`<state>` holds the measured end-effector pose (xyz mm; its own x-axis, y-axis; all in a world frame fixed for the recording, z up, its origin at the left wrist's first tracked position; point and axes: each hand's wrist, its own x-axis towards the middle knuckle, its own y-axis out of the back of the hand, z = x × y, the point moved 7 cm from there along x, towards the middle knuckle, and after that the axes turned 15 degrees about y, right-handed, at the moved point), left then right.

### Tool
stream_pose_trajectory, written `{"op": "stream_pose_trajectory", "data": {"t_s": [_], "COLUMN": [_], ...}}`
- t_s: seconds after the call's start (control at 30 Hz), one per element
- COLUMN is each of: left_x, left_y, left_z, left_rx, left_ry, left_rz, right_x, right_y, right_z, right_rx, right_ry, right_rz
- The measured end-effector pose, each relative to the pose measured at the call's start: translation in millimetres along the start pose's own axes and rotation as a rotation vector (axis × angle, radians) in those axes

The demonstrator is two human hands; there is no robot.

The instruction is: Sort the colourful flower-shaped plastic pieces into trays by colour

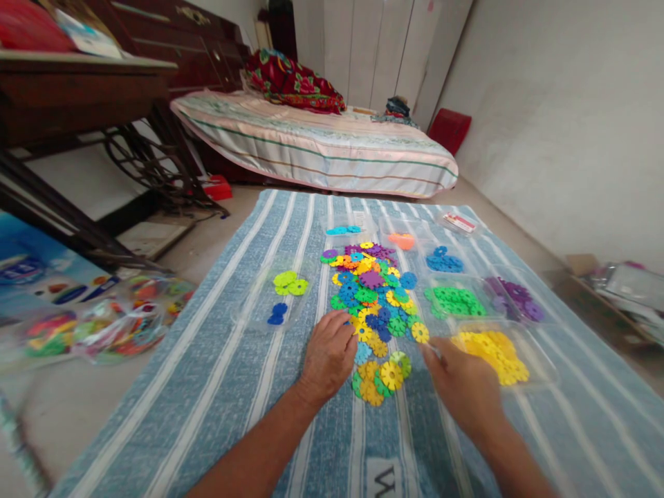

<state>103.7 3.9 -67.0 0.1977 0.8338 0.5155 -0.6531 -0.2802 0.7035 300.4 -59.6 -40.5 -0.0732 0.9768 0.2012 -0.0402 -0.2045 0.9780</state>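
Observation:
A mixed pile of notched plastic discs (371, 279) in several colours lies in the middle of the striped cloth. My left hand (328, 356) rests at the pile's left edge, fingers curled together; whatever they hold, if anything, is hidden. Between the fingertips of my right hand (467, 380), at the pile's right side, is a yellow notched disc (420, 333). Closest to it stands a clear tray of yellow discs (495, 354). Beyond are trays of green discs (457, 301), purple discs (521, 299) and blue discs (445, 261).
Left of the pile, a clear tray holds lime discs (289, 283) and dark blue discs (277, 314). Trays of light blue discs (343, 229) and orange discs (401, 241) sit at the back. A bed (332, 149) stands beyond; bagged toys (114, 328) lie on the floor at left.

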Motion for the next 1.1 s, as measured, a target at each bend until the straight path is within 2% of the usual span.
{"op": "stream_pose_trajectory", "data": {"t_s": [0.1, 0.2, 0.3, 0.4, 0.53, 0.7, 0.87, 1.0, 1.1], "left_x": [-0.1, -0.3, -0.2, 0.0, 0.2, 0.4, 0.5, 0.5, 0.3], "left_y": [1.5, 2.2, 0.9, -0.8, -2.4, -1.2, -0.3, -1.0, -1.7], "left_z": [0.2, -0.1, -1.0, -2.3, -2.4, -0.6, 0.0, -0.3, -0.6], "left_rx": [-0.007, -0.003, 0.002, 0.004, 0.012, 0.021, 0.026, 0.028, 0.021], "left_ry": [0.001, -0.002, -0.004, -0.003, -0.004, -0.004, 0.0, 0.003, 0.004], "left_rz": [0.007, 0.007, -0.007, -0.014, -0.019, -0.026, -0.025, -0.031, -0.039], "right_x": [18.9, 32.0, 36.5, 35.9, 33.4, 30.2, 28.9, 29.0, 24.7], "right_y": [-21.5, -31.8, -38.1, -45.3, -53.5, -57.4, -62.5, -59.1, -50.4], "right_z": [-40.5, -62.1, -66.8, -60.8, -51.7, -46.5, -36.2, -26.5, -18.8], "right_rx": [0.087, 0.094, 0.111, 0.18, 0.294, 0.373, 0.566, 0.741, 0.898], "right_ry": [0.078, 0.1, 0.102, 0.048, -0.034, -0.048, -0.07, -0.08, -0.125], "right_rz": [-0.182, -0.294, -0.333, -0.332, -0.301, -0.215, -0.108, 0.02, 0.062]}}
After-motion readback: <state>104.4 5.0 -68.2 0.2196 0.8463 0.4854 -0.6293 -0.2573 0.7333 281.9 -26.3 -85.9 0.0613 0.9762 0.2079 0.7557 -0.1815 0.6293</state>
